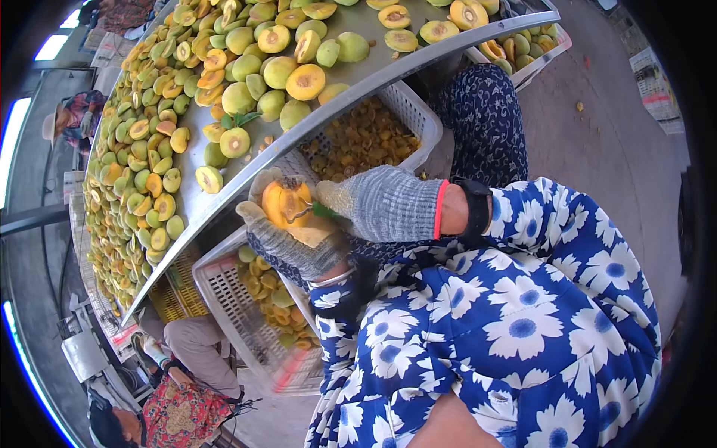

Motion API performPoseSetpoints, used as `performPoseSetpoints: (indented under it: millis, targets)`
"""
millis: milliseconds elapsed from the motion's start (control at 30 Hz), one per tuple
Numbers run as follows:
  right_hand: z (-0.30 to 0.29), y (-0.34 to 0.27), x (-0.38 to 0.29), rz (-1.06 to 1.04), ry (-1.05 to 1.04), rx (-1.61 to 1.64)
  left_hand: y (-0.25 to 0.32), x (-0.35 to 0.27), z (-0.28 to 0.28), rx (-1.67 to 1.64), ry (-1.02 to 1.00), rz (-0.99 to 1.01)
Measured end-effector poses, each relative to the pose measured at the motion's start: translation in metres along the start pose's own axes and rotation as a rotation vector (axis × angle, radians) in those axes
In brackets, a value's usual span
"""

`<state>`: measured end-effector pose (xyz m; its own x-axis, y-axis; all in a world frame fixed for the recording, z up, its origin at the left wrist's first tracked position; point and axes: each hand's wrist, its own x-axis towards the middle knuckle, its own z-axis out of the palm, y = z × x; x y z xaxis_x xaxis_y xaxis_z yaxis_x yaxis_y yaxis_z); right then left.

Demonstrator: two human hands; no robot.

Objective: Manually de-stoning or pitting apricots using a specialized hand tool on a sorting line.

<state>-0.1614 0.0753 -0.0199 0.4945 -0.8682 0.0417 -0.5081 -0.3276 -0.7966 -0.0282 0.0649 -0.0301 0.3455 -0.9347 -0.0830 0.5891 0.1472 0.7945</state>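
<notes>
My left hand [299, 235], in a grey knit glove with a pale coated palm, cups a piece of orange-fleshed stone fruit [287, 204] with a dark, rough top. My right hand [386, 204] wears a similar glove with a red cuff. It grips the green handle [325, 211] of a small tool, whose thin curved metal tip [302, 213] meets the fruit's flesh. Both hands are just off the edge of a metal sorting table [201, 215], above my lap. Halved green-skinned stone fruits [305, 82] lie across that table, cut faces and skins showing.
A white perforated crate [411, 112] under the table edge holds brownish fruit scraps. Another crate [235, 302], left of my knees, contains fruit halves. A basket of halves [526, 50] stands at upper right. Co-workers sit at lower left [185, 403] and beyond the table [81, 120].
</notes>
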Motion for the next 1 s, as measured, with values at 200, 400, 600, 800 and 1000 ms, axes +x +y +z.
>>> performPoseSetpoints:
  millis: [200,400,600,800,1000]
  targets:
    - [0.013,0.000,0.005,-0.108,0.002,0.192,0.009,0.008,-0.002,0.028,-0.159,0.031]
    - [0.027,0.017,0.012,-0.027,-0.231,0.418,0.011,0.004,-0.004,0.197,-0.208,0.085]
    - [0.013,0.020,0.008,0.075,-0.456,0.772,0.010,0.004,-0.003,0.042,0.024,-0.199]
    - [0.002,0.036,-0.002,0.315,-0.183,0.207,0.021,0.016,-0.036,-0.423,0.029,-0.358]
    - [0.007,0.057,-0.006,0.057,0.122,0.076,0.018,-0.003,-0.063,0.060,0.047,-0.343]
